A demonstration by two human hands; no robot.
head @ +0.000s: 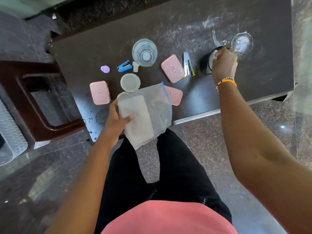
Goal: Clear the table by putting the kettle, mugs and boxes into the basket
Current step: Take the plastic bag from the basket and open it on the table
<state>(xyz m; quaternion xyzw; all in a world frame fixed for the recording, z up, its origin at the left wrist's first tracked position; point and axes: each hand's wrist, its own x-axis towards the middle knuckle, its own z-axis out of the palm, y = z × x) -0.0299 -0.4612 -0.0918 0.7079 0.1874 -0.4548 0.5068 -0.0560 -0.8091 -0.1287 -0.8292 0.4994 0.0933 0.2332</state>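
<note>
My right hand [223, 64] grips the rim of a black mug [205, 63] with a white inside, at the right of the dark table [101, 48]. My left hand [116, 119] holds a translucent zip bag [146, 114] with a white flat packet inside, over the table's near edge. Three pink boxes lie on the table: one at the left [100, 92], one in the middle [172, 68], and one partly hidden under the bag [174, 95]. A clear glass kettle or jug [144, 52] stands at the centre back. No basket is in view.
A blue stapler [125, 66], a purple cap [105, 69], a small white cap [135, 67], round white lids [130, 82] and a silver stapler [187, 64] lie on the table. A brown chair [33, 98] stands at the left. White scratches and a ring mark [242, 42] sit at the back right.
</note>
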